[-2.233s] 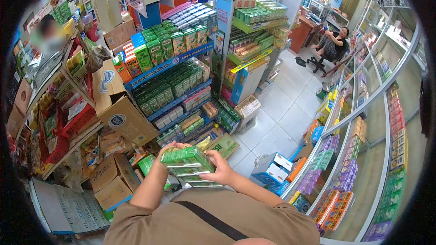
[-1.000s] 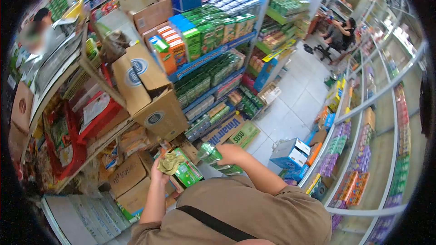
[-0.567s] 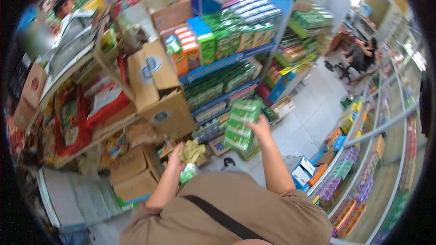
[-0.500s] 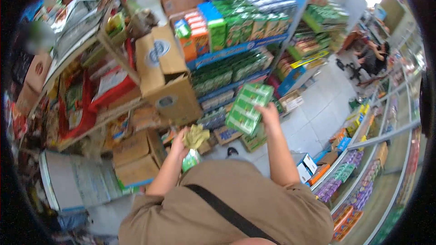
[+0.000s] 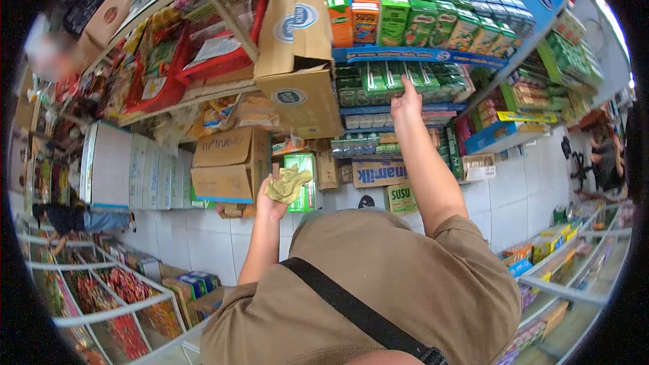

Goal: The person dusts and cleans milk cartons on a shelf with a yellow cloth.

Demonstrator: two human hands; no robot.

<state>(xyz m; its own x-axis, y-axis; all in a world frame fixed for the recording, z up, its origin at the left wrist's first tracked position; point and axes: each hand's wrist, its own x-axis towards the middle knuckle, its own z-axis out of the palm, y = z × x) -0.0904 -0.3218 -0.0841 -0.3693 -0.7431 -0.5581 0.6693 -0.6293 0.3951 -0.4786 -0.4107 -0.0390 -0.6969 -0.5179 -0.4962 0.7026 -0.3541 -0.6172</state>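
Right hand (image 5: 406, 98) is up at the row of green shrink-wrapped drink-carton packs (image 5: 395, 81) on the second tier of the blue metal shelf rack (image 5: 419, 55), fingers pressed against the front of one pack near the row's middle. Can't tell whether the fingers are curled around the pack or just flat on it; the palm faces away from the camera.

Left hand (image 5: 270, 196) sits low and left of the rack, closed around a crumpled yellow-green cloth (image 5: 289, 183), which bunches out above the fist.

Above the green packs, on the rack's top tier: tall green cartons (image 5: 433, 23) with two orange cartons (image 5: 365, 17) at the left end. Below the packs: a tier of pale small cartons (image 5: 368, 120), then more green packs (image 5: 358, 143).

Just left of the rack: large open brown cardboard box with round blue logos (image 5: 297, 61), tilted on a wooden shelf. Below that, closed brown cardboard boxes (image 5: 230, 162) on the floor. At the rack's foot: a brown carton printed in blue (image 5: 378, 173) and a small green "SUSU" box (image 5: 401, 197).
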